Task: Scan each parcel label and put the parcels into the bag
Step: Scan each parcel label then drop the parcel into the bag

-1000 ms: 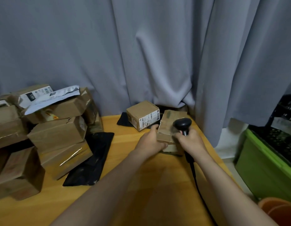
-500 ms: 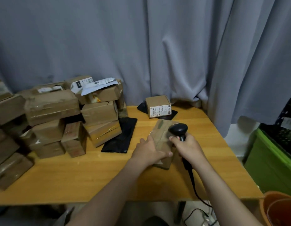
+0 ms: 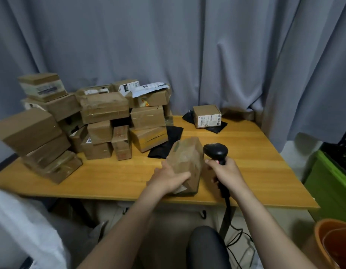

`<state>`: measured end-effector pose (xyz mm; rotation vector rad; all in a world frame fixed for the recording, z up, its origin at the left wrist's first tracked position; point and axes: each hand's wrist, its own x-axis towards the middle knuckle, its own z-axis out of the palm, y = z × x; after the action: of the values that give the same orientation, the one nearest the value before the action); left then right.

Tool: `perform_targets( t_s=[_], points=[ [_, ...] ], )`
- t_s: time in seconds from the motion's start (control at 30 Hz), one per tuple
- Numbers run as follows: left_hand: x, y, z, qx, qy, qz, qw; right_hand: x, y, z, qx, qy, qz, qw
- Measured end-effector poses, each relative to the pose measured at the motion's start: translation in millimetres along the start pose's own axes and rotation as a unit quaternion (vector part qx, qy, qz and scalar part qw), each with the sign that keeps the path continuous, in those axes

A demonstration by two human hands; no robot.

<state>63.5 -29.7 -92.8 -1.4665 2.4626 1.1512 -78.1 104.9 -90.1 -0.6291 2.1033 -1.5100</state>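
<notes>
My left grip (image 3: 168, 179) curls over the near end of the taped brown parcel (image 3: 185, 158), which sits tilted by the near edge of the worktop (image 3: 255, 164), right of centre. My right grip (image 3: 226, 171) wraps the handle of the black scanner (image 3: 215, 150), whose head is just beside the parcel's right side. The parcel stack (image 3: 104, 111) fills the worktop's left half.
</notes>
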Motion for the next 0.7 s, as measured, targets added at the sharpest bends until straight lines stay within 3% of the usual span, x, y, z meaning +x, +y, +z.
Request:
perform_targets(
  t_s=[0.07,0.17,0.3,0.37,0.47,0.7],
  points=[
    [-12,-18,-12,-0.095,-0.052,-0.012,0.994,-8,-2,9,-0.011,-0.014,-0.013,1.000],
    [-31,-43,-20,-0.131,-0.074,-0.018,0.988,-20,-4,28,-0.035,-0.054,-0.017,0.998],
    [-45,-70,-18,-0.229,-0.021,-0.024,0.973,-33,-4,52,-0.037,-0.088,-0.020,0.995],
    [-48,-80,-18,-0.269,0.017,0.038,0.962,-39,-3,60,-0.018,-0.085,-0.026,0.996],
    [-52,-87,-21,-0.245,0.052,0.104,0.962,-54,-7,69,0.014,-0.083,-0.037,0.996],
    [-56,-111,-11,-0.270,0.105,-0.002,0.957,-84,-1,89,0.007,-0.106,-0.043,0.993]
  ],
)
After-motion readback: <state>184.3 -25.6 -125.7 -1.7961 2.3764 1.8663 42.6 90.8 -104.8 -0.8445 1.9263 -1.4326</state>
